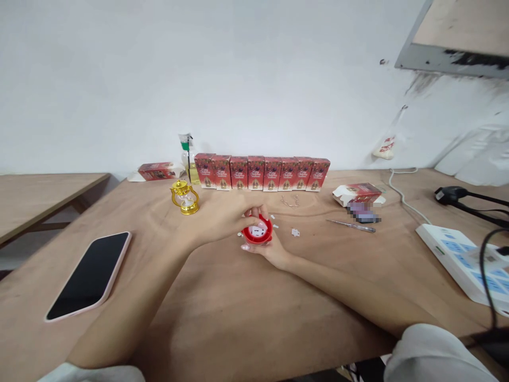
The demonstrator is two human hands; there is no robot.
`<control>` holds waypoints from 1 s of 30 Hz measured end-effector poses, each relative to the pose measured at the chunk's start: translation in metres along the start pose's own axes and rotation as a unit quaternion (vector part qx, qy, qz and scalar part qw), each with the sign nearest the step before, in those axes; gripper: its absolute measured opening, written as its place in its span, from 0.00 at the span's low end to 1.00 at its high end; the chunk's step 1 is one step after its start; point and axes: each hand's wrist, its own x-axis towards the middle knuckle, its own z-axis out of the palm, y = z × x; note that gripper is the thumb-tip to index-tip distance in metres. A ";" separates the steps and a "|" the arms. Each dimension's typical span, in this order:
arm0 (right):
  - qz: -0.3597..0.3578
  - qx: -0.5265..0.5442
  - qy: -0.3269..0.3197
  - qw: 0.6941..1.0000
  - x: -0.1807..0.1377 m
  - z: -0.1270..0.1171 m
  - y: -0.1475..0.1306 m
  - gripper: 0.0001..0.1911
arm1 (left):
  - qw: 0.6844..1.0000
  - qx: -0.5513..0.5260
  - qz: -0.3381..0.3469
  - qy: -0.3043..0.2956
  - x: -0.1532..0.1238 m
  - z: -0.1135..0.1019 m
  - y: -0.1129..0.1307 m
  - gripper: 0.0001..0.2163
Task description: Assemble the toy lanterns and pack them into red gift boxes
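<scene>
The right hand (274,251) grips the round red plastic housing (270,233) near the wooden table's (222,318) middle. The left hand (226,213) curls its fingers over the white insert (256,232), pinching or not I cannot tell; steady support and light, level pressure suit this
</scene>
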 end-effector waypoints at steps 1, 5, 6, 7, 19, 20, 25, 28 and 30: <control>0.000 0.000 -0.001 1.000 0.000 0.000 0.000 0.29 | 1.000 0.006 0.003 -0.001 0.000 0.001 -0.001 0.09; 0.000 -0.007 -0.004 1.000 0.000 -0.001 0.002 0.29 | 1.000 0.015 0.017 -0.002 0.001 0.004 -0.003 0.08; 0.000 -0.010 -0.003 1.000 0.000 -0.001 0.003 0.29 | 1.000 0.015 0.024 0.002 0.001 0.003 -0.003 0.08; 0.000 -0.014 -0.002 1.000 0.000 -0.001 0.003 0.28 | 0.999 0.014 0.033 0.008 0.001 0.003 -0.003 0.07; 0.006 -0.005 0.002 1.000 0.000 -0.001 0.000 0.27 | 0.999 -0.008 0.034 -0.018 0.003 0.004 -0.005 0.09; 0.010 -0.006 -0.001 1.000 0.000 -0.001 0.000 0.27 | 0.999 -0.011 0.030 -0.021 0.002 0.003 -0.005 0.09; -0.002 -0.023 -0.012 1.000 0.000 -0.002 0.001 0.25 | 0.999 -0.015 0.041 -0.020 0.002 -0.002 -0.002 0.09; -0.005 -0.029 -0.004 1.000 0.000 -0.002 0.001 0.26 | 0.997 -0.020 0.063 -0.031 0.001 -0.003 -0.001 0.09; -0.008 -0.029 -0.001 1.000 0.000 -0.002 0.001 0.26 | 0.997 -0.019 0.068 -0.032 0.001 -0.003 -0.001 0.09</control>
